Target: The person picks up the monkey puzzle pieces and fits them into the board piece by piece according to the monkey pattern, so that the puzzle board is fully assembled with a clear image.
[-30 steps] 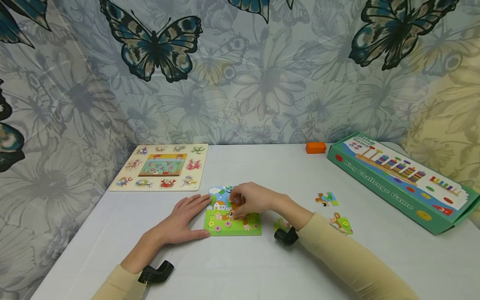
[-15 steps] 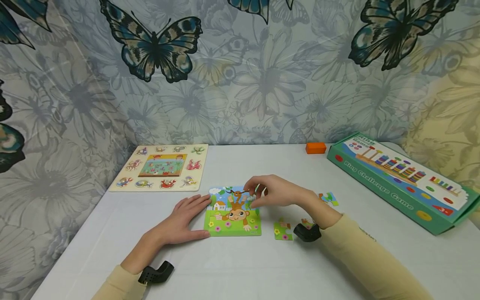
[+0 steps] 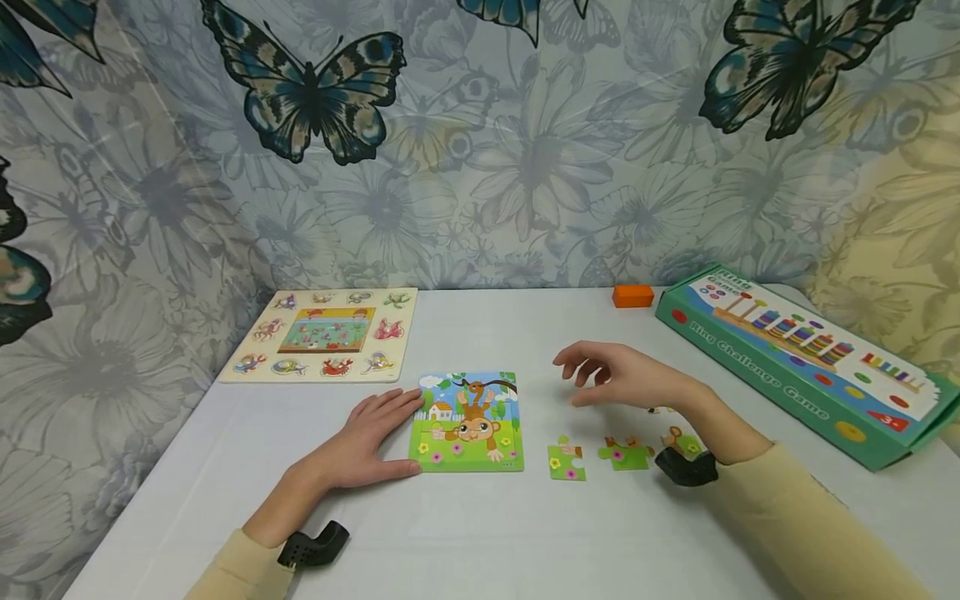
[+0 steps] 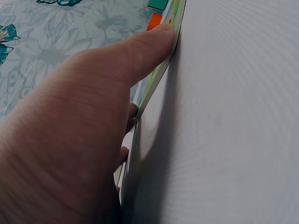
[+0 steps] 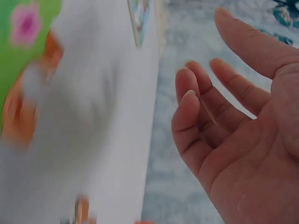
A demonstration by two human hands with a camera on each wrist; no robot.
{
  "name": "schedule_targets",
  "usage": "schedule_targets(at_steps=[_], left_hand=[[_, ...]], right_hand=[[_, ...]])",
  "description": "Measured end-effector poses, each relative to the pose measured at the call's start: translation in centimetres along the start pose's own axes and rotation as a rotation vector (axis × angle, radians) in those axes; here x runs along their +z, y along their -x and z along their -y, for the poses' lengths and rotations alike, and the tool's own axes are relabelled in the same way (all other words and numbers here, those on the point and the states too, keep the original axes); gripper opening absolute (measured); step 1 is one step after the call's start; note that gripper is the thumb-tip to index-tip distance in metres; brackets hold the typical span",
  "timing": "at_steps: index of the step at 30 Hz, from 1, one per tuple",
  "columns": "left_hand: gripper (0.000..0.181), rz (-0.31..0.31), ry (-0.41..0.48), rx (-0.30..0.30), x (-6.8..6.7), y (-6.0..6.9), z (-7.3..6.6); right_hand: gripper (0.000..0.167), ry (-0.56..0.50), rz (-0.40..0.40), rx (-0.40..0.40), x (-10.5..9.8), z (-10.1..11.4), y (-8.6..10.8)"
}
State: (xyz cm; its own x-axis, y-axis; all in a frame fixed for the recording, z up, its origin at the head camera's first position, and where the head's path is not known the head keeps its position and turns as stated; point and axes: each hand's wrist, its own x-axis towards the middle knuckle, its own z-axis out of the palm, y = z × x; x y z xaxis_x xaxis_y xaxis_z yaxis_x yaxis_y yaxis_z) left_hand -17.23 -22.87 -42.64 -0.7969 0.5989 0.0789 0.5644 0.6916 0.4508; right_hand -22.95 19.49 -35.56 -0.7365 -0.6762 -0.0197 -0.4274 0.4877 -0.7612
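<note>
A square monkey picture board [image 3: 468,425] lies flat on the white table. My left hand [image 3: 367,442] rests at its left side, fingers spread, with the thumb and fingertips touching its edge; the left wrist view shows the thumb [image 4: 149,49] on the board's rim. To the right of the board, my right hand [image 3: 622,375] hovers over the table, loosely curled and holding nothing. Its bare palm [image 5: 247,177] shows in the right wrist view. Below it lie jigsaw pieces: one with flowers [image 3: 567,465], a green and brown one [image 3: 627,457], and others partly hidden by the right forearm.
A cream board with small sea animal pictures [image 3: 390,358] lies at the back left. An orange block [image 3: 633,297] stands at the back edge. The green game box [image 3: 787,367] occupies the right side. A butterfly-patterned cloth [image 3: 525,167] hangs behind the table.
My right hand has drawn away from the monkey board, moving right and uncovering the whole picture and some pieces. The left hand has stayed in place.
</note>
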Motion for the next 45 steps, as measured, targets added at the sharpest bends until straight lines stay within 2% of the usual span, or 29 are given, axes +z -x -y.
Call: schedule_targets(at_steps=[10, 16, 26, 37, 45], left_hand=[[0.089, 0.005, 0.006, -0.007, -0.2, 0.0, 0.0], [0.089, 0.014, 0.003, -0.006, -0.1, 0.0, 0.0], [0.089, 0.018, 0.012, -0.007, 0.1, 0.0, 0.2], [0.090, 0.017, 0.010, -0.009, 0.0, -0.1, 0.2], [0.089, 0.008, 0.005, 0.006, -0.1, -0.1, 0.0]], right_hand=[[0.043, 0.036, -0.065, 0.066, -2.7, -2.9, 4.1], [0.046, 0.072, -0.103, 0.138, -3.2, -4.5, 5.6], [0.047, 0.146, -0.162, 0.144, -3.4, -6.1, 7.9], [0.048, 0.225, -0.210, 0.130, -2.7, -6.9, 8.2], [0.047, 0.292, -0.192, 0.198, -2.5, -7.1, 7.8]])
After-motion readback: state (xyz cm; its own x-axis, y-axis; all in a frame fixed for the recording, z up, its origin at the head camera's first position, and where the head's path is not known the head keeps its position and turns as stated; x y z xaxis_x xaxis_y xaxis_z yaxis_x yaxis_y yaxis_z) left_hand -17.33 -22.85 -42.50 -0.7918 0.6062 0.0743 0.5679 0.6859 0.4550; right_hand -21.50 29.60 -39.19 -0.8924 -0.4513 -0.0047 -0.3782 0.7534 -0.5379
